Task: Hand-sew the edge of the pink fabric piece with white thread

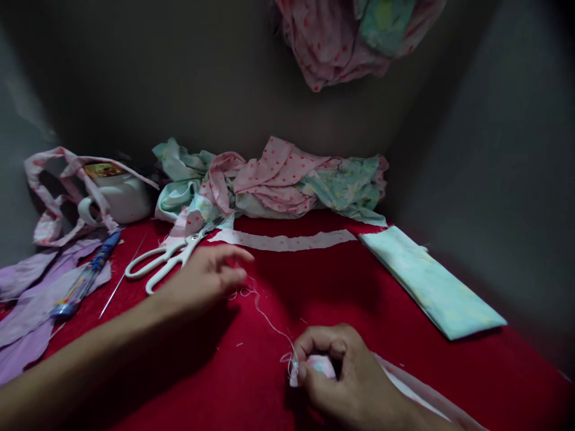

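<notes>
Right hand [345, 371] pinches pink fabric [321, 364] — left hand [206, 278] pinches white thread [269, 320]; no legible writing.

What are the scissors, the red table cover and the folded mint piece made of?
Scissors: white handles look like glossy plastic; blades mostly hidden, likely metal. Red table cover: matte, fuzzy, probably felt or fleece. Folded mint piece: thin woven printed cloth, likely cotton, given its crisp folds.

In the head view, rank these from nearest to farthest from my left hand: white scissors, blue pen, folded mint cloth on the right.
1. White-handled scissors, just beyond the left hand.
2. Blue pen, farther left on the purple cloth.
3. Folded mint-green cloth, far right side.
</notes>
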The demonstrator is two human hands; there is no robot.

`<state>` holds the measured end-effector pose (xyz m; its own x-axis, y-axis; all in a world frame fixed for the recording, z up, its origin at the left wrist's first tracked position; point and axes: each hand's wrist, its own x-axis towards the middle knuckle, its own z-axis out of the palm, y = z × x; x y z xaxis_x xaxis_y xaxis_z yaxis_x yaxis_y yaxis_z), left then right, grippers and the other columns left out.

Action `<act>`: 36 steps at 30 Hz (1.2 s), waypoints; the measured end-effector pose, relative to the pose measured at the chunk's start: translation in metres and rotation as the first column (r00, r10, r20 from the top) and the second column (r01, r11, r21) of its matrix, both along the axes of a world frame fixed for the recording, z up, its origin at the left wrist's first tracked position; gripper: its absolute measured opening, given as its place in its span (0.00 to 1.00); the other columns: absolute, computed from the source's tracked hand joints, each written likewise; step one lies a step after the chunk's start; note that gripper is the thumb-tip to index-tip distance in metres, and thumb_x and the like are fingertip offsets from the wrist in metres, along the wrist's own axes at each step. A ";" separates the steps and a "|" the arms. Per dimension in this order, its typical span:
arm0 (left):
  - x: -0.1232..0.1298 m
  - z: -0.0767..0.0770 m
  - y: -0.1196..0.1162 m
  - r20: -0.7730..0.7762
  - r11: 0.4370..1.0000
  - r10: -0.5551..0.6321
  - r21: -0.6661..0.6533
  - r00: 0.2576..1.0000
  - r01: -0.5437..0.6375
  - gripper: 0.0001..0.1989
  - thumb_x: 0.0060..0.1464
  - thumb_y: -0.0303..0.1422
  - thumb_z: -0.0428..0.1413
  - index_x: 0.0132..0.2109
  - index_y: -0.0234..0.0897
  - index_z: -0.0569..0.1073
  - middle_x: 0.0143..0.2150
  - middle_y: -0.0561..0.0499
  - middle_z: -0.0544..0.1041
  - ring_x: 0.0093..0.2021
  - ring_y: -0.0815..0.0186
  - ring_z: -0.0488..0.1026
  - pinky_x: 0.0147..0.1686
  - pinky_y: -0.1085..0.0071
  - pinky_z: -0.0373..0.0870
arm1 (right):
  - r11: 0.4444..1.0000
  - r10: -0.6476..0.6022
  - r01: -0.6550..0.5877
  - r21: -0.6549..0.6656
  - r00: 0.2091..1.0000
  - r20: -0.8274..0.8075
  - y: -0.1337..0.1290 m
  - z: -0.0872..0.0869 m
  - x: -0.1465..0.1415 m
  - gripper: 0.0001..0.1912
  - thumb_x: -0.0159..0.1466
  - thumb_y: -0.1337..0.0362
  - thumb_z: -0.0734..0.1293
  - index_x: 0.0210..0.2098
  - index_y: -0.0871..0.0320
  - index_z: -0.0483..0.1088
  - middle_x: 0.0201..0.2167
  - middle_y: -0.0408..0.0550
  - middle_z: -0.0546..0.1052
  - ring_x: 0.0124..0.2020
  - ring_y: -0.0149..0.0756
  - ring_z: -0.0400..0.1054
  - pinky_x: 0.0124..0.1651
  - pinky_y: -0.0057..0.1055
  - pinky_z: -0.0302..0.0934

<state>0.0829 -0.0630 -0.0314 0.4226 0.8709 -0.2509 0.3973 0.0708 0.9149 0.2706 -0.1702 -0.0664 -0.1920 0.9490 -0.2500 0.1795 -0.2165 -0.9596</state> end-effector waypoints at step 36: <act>0.004 0.001 -0.006 -0.011 0.990 0.116 0.080 0.993 -0.115 0.16 0.48 0.39 0.47 0.19 0.39 0.51 0.15 0.61 0.49 0.17 0.74 0.44 0.16 0.76 0.42 | 0.999 0.014 -0.015 0.028 0.999 0.042 0.001 -0.001 0.001 0.07 0.47 0.69 0.60 0.21 0.62 0.69 0.16 0.40 0.70 0.16 0.23 0.58 0.18 0.19 0.51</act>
<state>0.0871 -0.0695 -0.0305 0.3146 0.9311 -0.1847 0.4047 0.0445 0.9134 0.2713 -0.1690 -0.0672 -0.1958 0.9530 -0.2310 0.2226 -0.1863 -0.9570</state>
